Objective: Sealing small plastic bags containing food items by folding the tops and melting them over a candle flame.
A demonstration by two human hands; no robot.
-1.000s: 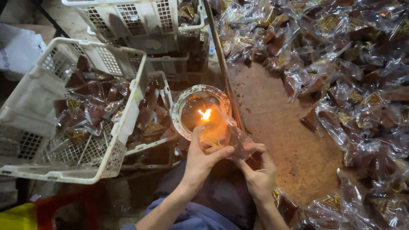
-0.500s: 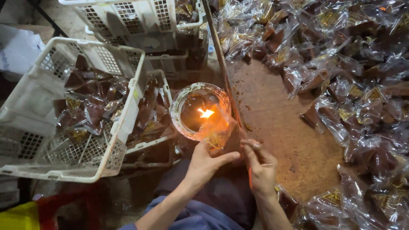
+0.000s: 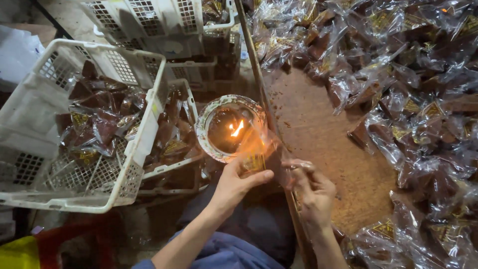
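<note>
Two hands grip one clear packet (image 3: pixel 259 154): left hand (image 3: pixel 239 182) pinches lower edge, right hand (image 3: pixel 311 187) holds right side. Packet tilted, top toward flame (image 3: pixel 237 128) in glass bowl (image 3: pixel 209 144), beside worktop (image 3: pixel 323 134) edge.

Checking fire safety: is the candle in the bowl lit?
Lit: a bright flame burns inside the round bowl, by the left hand.

A brown wooden table (image 3: pixel 323 129) lies bare just beyond the right hand's fingers (image 3: pixel 303 172); farther out and to their right, clear-wrapped brown packets (image 3: pixel 398 74) are heaped on it.
</note>
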